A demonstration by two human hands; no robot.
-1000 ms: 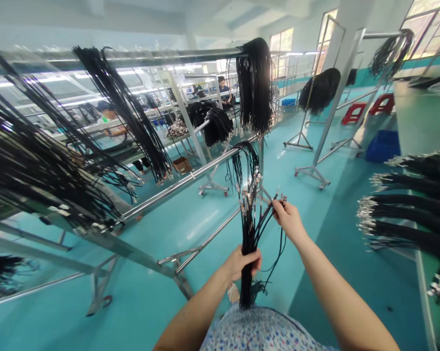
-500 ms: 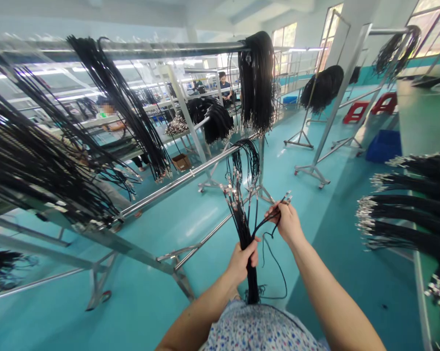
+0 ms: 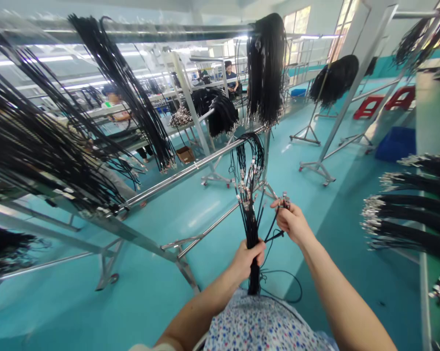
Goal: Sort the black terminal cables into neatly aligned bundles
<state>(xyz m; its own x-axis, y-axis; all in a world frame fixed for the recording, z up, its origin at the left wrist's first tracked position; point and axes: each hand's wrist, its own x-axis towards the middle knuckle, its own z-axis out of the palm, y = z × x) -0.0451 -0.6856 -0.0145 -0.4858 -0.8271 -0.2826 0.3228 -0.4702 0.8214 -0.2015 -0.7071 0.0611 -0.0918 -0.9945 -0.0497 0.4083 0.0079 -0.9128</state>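
A thick bundle of black cables [image 3: 251, 225] stands upright in front of my body, its silvery connector ends fanned out at the top. My left hand [image 3: 250, 258] is wrapped round its middle. To the right of it, my right hand [image 3: 290, 219] pinches a few cable ends [image 3: 285, 200] with metal connectors. Those cables run back down toward the bundle at my left hand. A thin loose cable [image 3: 296, 280] loops out low on the right, below my right hand.
Black cables [image 3: 121, 92] hang from a metal rack [image 3: 161, 183] ahead and left. More cable bundles [image 3: 406, 214] lie on the green table [image 3: 434, 117] at right. Wheeled racks, red stools [image 3: 368, 107] and a blue bin [image 3: 395, 143] stand beyond. Two people sit at far benches.
My right hand has drawn slightly right and turned, the cable ends now pointing upward in its fingers. The left hand keeps its hold on the bundle. The whole view has shifted a little.
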